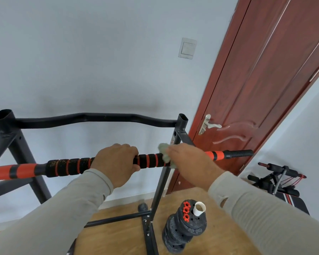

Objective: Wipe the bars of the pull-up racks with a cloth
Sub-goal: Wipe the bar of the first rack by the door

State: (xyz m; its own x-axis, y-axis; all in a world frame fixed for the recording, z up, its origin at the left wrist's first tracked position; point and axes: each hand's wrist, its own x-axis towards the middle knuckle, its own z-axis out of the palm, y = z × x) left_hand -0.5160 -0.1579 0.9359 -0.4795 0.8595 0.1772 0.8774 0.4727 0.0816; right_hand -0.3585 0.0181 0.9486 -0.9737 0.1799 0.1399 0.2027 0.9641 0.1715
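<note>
No legible text, perhaps a small blurred mark on the rack upright (173,142)

Soft even daylight, dim grey shadow on the wall (99,70) beyond the hands, wide-angle bending at edges, slight blur throughout

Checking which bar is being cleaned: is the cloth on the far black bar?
No, the right hand presses the cloth on the near padded bar.

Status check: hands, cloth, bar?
Left hand grips black-and-orange padded bar. Right hand holds pale green cloth around it. Nothing blocking the bar.
</note>
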